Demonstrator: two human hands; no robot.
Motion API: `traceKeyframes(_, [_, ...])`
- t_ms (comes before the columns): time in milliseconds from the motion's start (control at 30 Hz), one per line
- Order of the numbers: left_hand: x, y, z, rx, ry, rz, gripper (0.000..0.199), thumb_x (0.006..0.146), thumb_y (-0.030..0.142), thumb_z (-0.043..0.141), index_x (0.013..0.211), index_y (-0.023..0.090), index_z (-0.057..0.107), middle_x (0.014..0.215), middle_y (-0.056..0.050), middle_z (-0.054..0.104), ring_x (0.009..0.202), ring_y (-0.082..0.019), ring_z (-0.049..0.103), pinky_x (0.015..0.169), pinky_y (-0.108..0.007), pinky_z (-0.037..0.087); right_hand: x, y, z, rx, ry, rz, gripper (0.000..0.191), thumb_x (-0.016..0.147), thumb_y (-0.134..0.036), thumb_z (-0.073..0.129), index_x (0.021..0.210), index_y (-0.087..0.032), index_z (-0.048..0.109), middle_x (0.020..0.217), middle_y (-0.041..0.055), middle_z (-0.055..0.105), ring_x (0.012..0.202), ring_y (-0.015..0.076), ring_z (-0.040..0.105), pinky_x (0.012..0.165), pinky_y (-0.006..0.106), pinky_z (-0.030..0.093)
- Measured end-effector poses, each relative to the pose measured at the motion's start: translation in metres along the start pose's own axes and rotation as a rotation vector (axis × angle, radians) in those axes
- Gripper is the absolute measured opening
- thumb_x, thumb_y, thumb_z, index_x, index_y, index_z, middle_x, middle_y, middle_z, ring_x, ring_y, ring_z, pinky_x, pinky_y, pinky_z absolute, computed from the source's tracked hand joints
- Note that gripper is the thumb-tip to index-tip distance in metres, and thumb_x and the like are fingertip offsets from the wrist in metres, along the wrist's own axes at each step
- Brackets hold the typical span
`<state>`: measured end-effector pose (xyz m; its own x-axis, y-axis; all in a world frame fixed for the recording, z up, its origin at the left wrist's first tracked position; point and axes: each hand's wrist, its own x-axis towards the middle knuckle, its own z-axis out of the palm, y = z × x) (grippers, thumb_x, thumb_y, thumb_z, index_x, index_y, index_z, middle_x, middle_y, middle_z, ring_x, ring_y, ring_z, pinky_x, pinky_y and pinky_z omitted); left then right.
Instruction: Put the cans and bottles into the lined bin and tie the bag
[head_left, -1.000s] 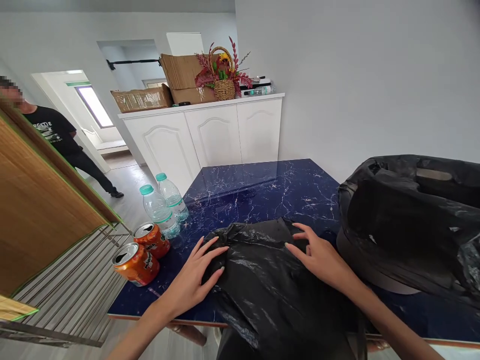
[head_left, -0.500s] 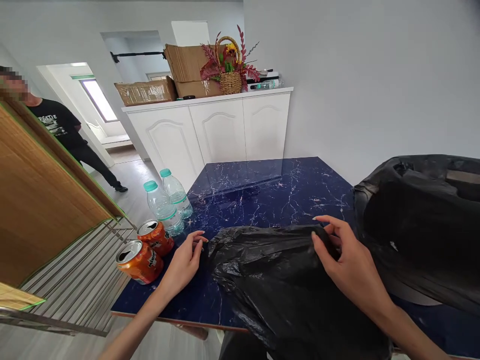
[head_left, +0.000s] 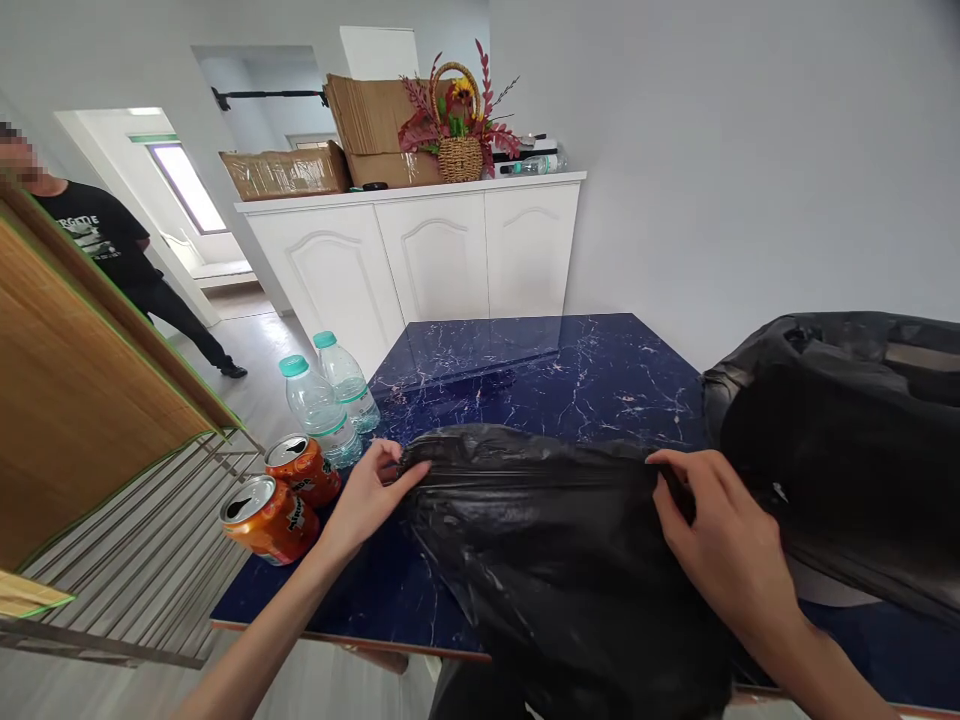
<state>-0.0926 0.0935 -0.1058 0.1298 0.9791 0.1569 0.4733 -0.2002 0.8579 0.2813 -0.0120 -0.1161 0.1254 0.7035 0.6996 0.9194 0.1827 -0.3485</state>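
Observation:
A black plastic bag [head_left: 555, 540] is stretched between my hands over the front of the dark blue marbled table [head_left: 525, 390], its lower part hanging past the edge. My left hand [head_left: 367, 500] pinches the bag's upper left corner between thumb and fingers. At the opposite corner, my right hand [head_left: 724, 525] is closed on the bag's edge, with some of the plastic bunched in the fingers. Left of my left hand stand two orange soda cans, a nearer can [head_left: 268, 520] and a farther can [head_left: 304, 470], both with opened tops.
Two clear bottles with teal caps, one bottle [head_left: 321, 410] and another bottle [head_left: 346, 380], stand behind the cans. A bin lined with black plastic [head_left: 847, 450] is at the right. A metal rack [head_left: 157, 560] lies left of the table; a person [head_left: 112, 240] stands beyond. A white cabinet [head_left: 427, 260] is behind.
My left hand has moved onto the bag's left corner and taken hold of it. My right hand has shifted slightly right, and the bag's top edge is now pulled straighter.

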Motion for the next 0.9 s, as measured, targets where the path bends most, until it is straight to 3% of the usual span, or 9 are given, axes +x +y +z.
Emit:
traceKeyframes(133, [0.006, -0.02, -0.013, 0.101, 0.217, 0.035, 0.048, 0.081, 0.061, 0.076, 0.097, 0.024, 0.05, 0.094, 0.0, 0.056, 0.086, -0.021, 0.065, 0.081, -0.037, 0.057, 0.0, 0.014, 0.022, -0.22, -0.26, 0.056, 0.027, 0.107, -0.025, 0.04, 0.125, -0.022, 0.06, 0.115, 0.0094, 0.067, 0.067, 0.0206, 0.068, 0.043, 0.03, 0.041])
traceKeyframes(200, [0.004, -0.022, -0.014, 0.173, 0.278, 0.058, 0.055, 0.077, 0.06, 0.08, 0.107, 0.022, 0.053, 0.099, -0.003, 0.057, 0.09, -0.025, 0.065, 0.085, -0.044, 0.058, 0.0, 0.015, 0.033, -0.285, -0.352, 0.067, 0.032, 0.106, -0.023, 0.039, 0.131, -0.019, 0.059, 0.118, 0.0129, 0.066, 0.066, 0.0222, 0.068, 0.043, 0.032, 0.044])
traceKeyframes(267, [-0.003, -0.016, -0.013, 0.307, 0.371, 0.181, 0.06, 0.08, 0.056, 0.083, 0.12, 0.021, 0.055, 0.113, -0.009, 0.059, 0.103, -0.03, 0.065, 0.096, -0.051, 0.057, 0.001, 0.011, 0.04, -0.307, -0.346, 0.026, 0.037, 0.105, -0.025, 0.042, 0.136, -0.015, 0.059, 0.126, 0.0196, 0.065, 0.087, 0.0321, 0.074, 0.056, 0.04, 0.058])
traceKeyframes(333, [-0.011, -0.004, -0.011, 0.457, 0.426, 0.392, 0.047, 0.092, 0.047, 0.076, 0.127, 0.022, 0.058, 0.126, -0.012, 0.059, 0.12, -0.032, 0.063, 0.109, -0.053, 0.052, 0.0, -0.001, 0.041, -0.247, -0.29, -0.054, 0.04, 0.106, -0.03, 0.045, 0.14, -0.013, 0.059, 0.137, 0.0245, 0.061, 0.117, 0.0418, 0.07, 0.081, 0.052, 0.064])
traceKeyframes(433, [-0.019, 0.009, -0.008, 0.54, 0.16, 0.607, 0.018, 0.109, 0.029, 0.055, 0.124, 0.026, 0.064, 0.127, -0.009, 0.069, 0.129, -0.027, 0.063, 0.116, -0.048, 0.049, -0.004, -0.03, 0.039, -0.053, -0.317, -0.175, 0.044, 0.111, -0.035, 0.041, 0.148, -0.018, 0.057, 0.154, 0.0201, 0.056, 0.142, 0.0384, 0.058, 0.11, 0.056, 0.057])
traceKeyframes(500, [-0.018, 0.008, -0.005, 0.558, -0.096, 0.618, 0.025, 0.112, 0.028, 0.049, 0.131, 0.028, 0.066, 0.134, -0.007, 0.073, 0.135, -0.025, 0.062, 0.118, -0.047, 0.048, -0.008, -0.047, 0.043, 0.045, -0.434, -0.239, 0.049, 0.115, -0.041, 0.036, 0.155, -0.021, 0.054, 0.165, 0.0144, 0.05, 0.155, 0.0337, 0.045, 0.123, 0.055, 0.048])
traceKeyframes(600, [-0.013, -0.007, 0.005, 0.632, -0.322, 0.559, 0.049, 0.111, 0.04, 0.054, 0.158, 0.029, 0.052, 0.163, -0.009, 0.057, 0.156, -0.031, 0.047, 0.127, -0.052, 0.042, -0.013, -0.055, 0.056, 0.072, -0.674, -0.231, 0.067, 0.113, -0.061, 0.033, 0.168, -0.023, 0.041, 0.178, 0.0101, 0.032, 0.166, 0.035, 0.022, 0.132, 0.062, 0.032])
traceKeyframes(733, [-0.01, -0.027, 0.015, 0.731, -0.426, 0.484, 0.076, 0.106, 0.061, 0.056, 0.171, 0.027, 0.034, 0.177, -0.011, 0.033, 0.165, -0.038, 0.027, 0.133, -0.06, 0.027, -0.014, -0.029, 0.072, 0.011, -0.883, -0.11, 0.083, 0.107, -0.077, 0.027, 0.173, -0.026, 0.029, 0.181, 0.0089, 0.015, 0.167, 0.038, 0.011, 0.132, 0.068, 0.022])
traceKeyframes(900, [-0.009, -0.021, 0.007, 0.762, -0.441, 0.453, 0.08, 0.102, 0.068, 0.059, 0.166, 0.024, 0.045, 0.17, -0.014, 0.047, 0.159, -0.038, 0.042, 0.133, -0.06, 0.027, -0.02, 0.006, 0.067, -0.175, -0.845, -0.014, 0.09, 0.104, -0.076, 0.039, 0.166, -0.01, 0.045, 0.173, 0.0228, 0.034, 0.16, 0.0489, 0.03, 0.128, 0.069, 0.031])
